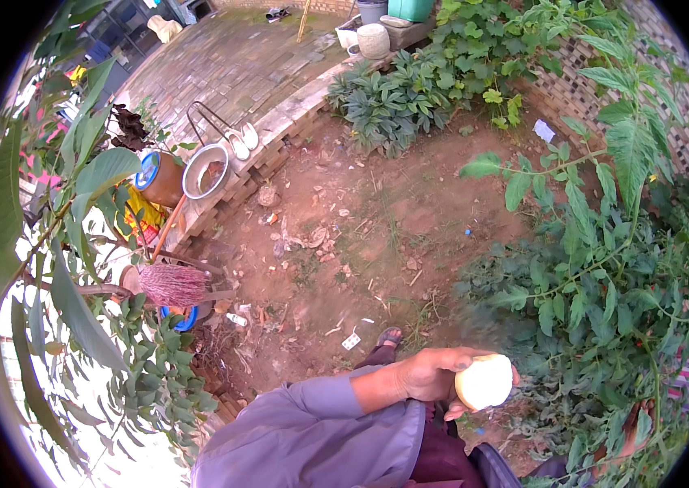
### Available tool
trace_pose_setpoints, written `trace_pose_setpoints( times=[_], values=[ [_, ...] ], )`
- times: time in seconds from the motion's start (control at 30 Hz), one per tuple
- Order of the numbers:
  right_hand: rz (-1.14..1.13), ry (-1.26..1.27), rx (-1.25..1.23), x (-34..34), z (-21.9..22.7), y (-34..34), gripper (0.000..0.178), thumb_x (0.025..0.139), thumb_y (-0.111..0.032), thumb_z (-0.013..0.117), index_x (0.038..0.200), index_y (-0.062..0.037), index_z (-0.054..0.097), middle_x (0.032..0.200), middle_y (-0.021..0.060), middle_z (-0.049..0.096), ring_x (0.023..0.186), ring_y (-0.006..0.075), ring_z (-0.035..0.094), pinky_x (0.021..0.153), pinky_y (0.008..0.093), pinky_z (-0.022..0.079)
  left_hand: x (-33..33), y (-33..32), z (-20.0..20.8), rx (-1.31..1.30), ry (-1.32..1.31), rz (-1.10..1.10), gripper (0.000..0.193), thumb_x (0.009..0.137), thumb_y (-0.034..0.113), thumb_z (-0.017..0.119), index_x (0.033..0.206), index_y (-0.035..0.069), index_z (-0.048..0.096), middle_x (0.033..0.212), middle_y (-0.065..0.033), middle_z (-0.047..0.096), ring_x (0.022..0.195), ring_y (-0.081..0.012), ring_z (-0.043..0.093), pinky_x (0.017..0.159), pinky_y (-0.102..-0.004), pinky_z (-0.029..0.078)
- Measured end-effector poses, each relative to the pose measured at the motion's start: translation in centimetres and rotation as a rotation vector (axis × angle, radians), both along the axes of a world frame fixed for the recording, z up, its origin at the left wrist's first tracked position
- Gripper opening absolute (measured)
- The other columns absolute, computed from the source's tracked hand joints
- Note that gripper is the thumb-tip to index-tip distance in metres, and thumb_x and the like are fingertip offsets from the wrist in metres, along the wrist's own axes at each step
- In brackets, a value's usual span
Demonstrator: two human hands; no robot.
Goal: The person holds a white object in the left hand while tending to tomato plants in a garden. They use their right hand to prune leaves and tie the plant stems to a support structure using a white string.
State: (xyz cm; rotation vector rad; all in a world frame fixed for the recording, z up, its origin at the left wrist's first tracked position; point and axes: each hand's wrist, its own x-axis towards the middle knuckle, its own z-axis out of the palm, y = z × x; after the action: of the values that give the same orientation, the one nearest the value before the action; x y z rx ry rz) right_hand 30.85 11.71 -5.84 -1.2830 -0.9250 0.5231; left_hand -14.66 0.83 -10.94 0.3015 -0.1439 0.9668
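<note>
Brown soil [344, 220] runs up to the leafy plant [572, 313], and well off to that plant's left I see a metal basin [196, 169] at the brick edging [286, 130]. Just left of the plant, the person's left hand [430, 376] has its fingers curled round a pale round object [484, 382]. The right hand [637, 423] sits among the plant's lower leaves; whether it grips anything, I cannot tell.
</note>
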Motion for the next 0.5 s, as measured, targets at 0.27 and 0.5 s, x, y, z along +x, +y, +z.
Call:
trace_pose_setpoints(
  times=[0.27, 0.5],
  values=[
    [0.011, -0.008, 0.019, -1.2, -0.6, 0.1, 0.032, 0.090, -0.009, 0.061, 0.118, 0.0016, 0.050, 0.114, 0.0144, 0.059, 0.095, 0.0207, 0.060, 0.084, 0.0308, 0.051, -0.6, -0.8, 0.0, -0.022, 0.042, -0.017, 0.080, 0.081, 0.048, 0.059, 0.132, -0.009, 0.036, 0.080, -0.0127, 0.058, 0.056, -0.0170, 0.058, 0.045, -0.0288, 0.051],
    [-0.033, -0.043, 0.075, -0.3, -0.3, -1.9, 0.030, 0.089, -0.009, 0.062, 0.116, -0.0001, 0.052, 0.111, 0.0124, 0.061, 0.089, 0.0179, 0.062, 0.078, 0.0288, 0.053, -0.1, 0.0, 0.5, -0.018, 0.118, -0.088, 0.087, 0.077, 0.050, 0.062, 0.134, -0.009, 0.033, 0.079, -0.0150, 0.060, 0.052, -0.0169, 0.058, 0.046, -0.0275, 0.051]
  ],
)
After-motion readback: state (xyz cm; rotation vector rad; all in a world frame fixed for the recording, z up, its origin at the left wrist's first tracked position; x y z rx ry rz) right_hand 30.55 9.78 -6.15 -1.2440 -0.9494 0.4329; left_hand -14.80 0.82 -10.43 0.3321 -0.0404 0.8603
